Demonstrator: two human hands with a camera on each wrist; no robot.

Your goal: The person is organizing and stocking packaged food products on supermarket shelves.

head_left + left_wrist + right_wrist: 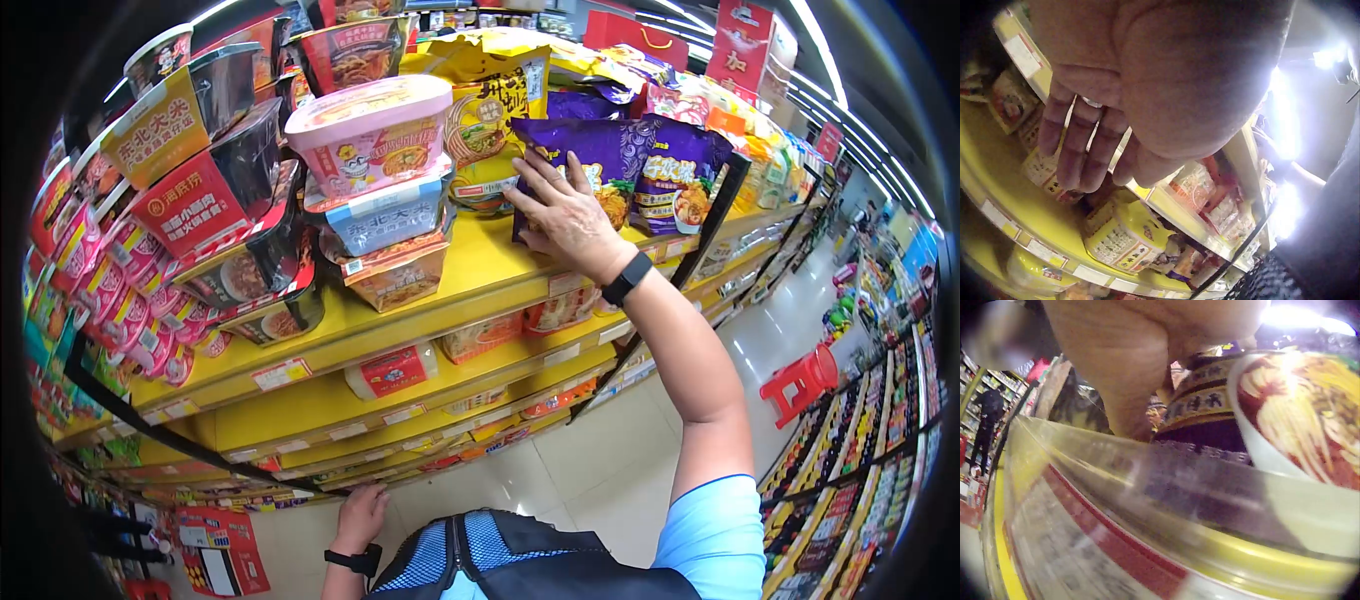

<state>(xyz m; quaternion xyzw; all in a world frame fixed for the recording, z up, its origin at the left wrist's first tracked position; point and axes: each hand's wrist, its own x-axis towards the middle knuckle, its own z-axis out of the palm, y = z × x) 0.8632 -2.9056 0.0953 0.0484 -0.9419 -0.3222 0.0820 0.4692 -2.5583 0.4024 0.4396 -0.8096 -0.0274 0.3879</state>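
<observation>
In the head view my right hand (570, 215) reaches up to the top shelf and rests with spread, mostly straight fingers on a purple noodle bag (612, 150). Its palm covers part of the bag's front. A second purple bag (682, 180) stands just to the right, and a yellow noodle bag (490, 140) to the left. The right wrist view has the purple bag close up, its noodle-bowl picture (1304, 412) behind the clear shelf lip. Low beside the shelf front hangs my left hand (362, 515), fingers (1088, 147) loosely bent around nothing.
Stacked instant-meal tubs, among them a pink tub (370, 135), fill the shelf at left. A clear price-tag lip (1116, 462) runs along its edge. Below are more shelves (400, 405) of packets. A red basket (800, 385) stands in the aisle at right.
</observation>
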